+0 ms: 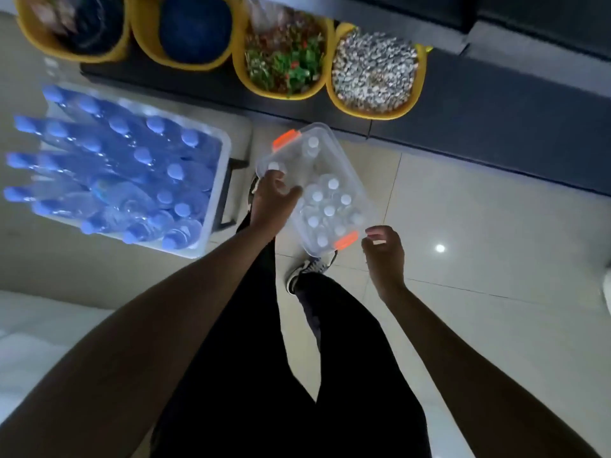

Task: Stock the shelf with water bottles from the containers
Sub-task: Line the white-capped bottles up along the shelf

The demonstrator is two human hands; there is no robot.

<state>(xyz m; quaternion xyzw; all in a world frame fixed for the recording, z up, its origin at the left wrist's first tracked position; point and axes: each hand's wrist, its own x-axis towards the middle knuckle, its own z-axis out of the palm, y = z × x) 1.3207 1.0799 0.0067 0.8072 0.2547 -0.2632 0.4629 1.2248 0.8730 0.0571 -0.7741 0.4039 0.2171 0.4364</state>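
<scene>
One clear orange-latched plastic box (332,137) of white-capped water bottles (329,211) is gripped by the left hand (274,197) near the dark shelf (496,104), seemingly to steady it; whether the right hand (385,252) holds it cannot be told.

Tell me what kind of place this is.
Probably a small shop or store aisle. Yellow bins of small wrapped items line a dark shelf, a large clear crate of blue-capped water bottles stands nearby, and a small latched tub holds white-capped bottles.
</scene>
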